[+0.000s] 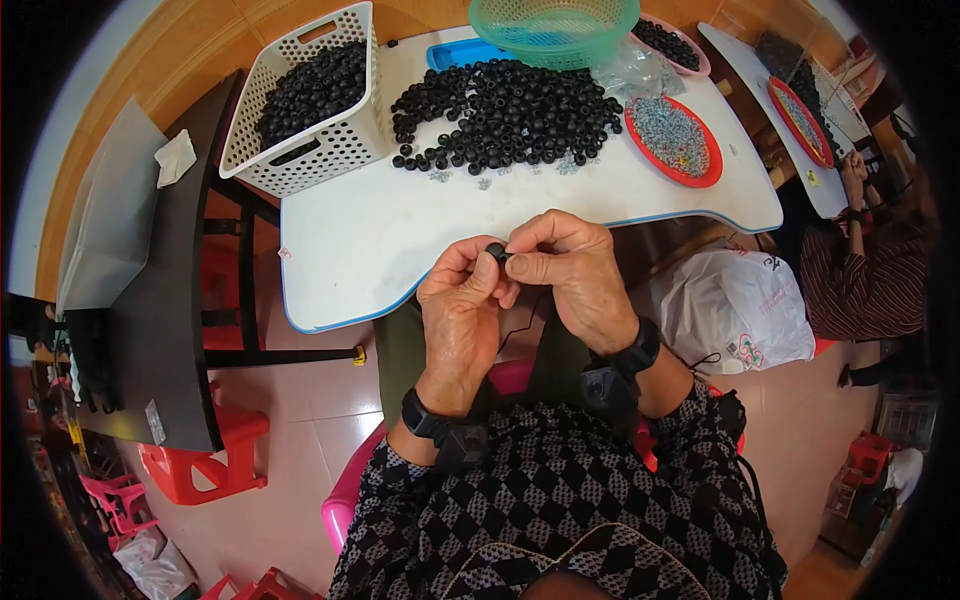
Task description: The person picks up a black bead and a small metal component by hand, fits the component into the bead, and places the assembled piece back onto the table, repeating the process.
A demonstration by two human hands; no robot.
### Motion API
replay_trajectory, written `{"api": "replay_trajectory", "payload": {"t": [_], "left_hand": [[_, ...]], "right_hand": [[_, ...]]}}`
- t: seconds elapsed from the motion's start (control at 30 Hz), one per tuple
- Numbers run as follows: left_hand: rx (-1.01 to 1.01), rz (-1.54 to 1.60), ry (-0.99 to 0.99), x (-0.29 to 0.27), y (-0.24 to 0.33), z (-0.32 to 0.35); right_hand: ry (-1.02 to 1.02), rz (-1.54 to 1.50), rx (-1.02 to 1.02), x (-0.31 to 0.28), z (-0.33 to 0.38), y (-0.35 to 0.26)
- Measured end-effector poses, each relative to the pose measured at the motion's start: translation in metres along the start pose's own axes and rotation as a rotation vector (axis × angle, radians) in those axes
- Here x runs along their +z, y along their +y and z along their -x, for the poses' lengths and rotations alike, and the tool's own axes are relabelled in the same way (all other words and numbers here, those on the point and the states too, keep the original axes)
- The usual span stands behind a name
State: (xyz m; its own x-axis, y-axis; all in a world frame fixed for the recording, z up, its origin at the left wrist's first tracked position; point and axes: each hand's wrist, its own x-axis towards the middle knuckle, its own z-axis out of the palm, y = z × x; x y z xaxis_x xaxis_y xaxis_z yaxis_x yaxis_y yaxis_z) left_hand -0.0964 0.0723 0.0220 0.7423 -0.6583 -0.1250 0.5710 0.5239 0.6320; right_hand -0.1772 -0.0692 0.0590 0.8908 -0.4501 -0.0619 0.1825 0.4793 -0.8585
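Note:
Just off the table's near edge, above my lap, both hands meet at one small round black part (497, 252). My left hand (462, 300) pinches it between thumb and fingers. The thumb and forefinger of my right hand (570, 268) press together at its right side; whether they grip the part itself or something tiny on it I cannot make out. On the white table (370, 245) beyond lies a wide pile of similar black parts (530, 110), with a few clear bits along its near side. To the right, a red dish (716, 160) holds many small clear-grey pieces.
A white perforated basket (372, 130) full of black parts stands at the table's left. Behind the pile are a blue tray (450, 52), a green colander (560, 45) and a pink bowl (703, 62). A white plastic bag (735, 300) sits at right, near another person (865, 270) at a second table.

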Motion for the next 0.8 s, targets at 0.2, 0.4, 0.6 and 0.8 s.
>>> {"api": "replay_trajectory", "payload": {"t": [0.2, 0.4, 0.6, 0.8], "left_hand": [[0.062, -0.072, 0.000, 0.005, 0.014, -0.001], [0.122, -0.099, 0.077, 0.017, 0.035, 0.005], [0.138, -0.124, 0.091, 0.013, 0.050, 0.005], [-0.028, 0.037, 0.007, 0.008, 0.055, -0.001]], "right_hand": [[0.020, 0.021, 0.038, 0.016, -0.009, -0.008], [0.031, 0.106, -0.073, 0.045, -0.009, -0.013], [0.027, 0.137, -0.101, 0.060, -0.014, -0.014], [-0.017, 0.044, -0.033, 0.054, -0.019, -0.020]]}}
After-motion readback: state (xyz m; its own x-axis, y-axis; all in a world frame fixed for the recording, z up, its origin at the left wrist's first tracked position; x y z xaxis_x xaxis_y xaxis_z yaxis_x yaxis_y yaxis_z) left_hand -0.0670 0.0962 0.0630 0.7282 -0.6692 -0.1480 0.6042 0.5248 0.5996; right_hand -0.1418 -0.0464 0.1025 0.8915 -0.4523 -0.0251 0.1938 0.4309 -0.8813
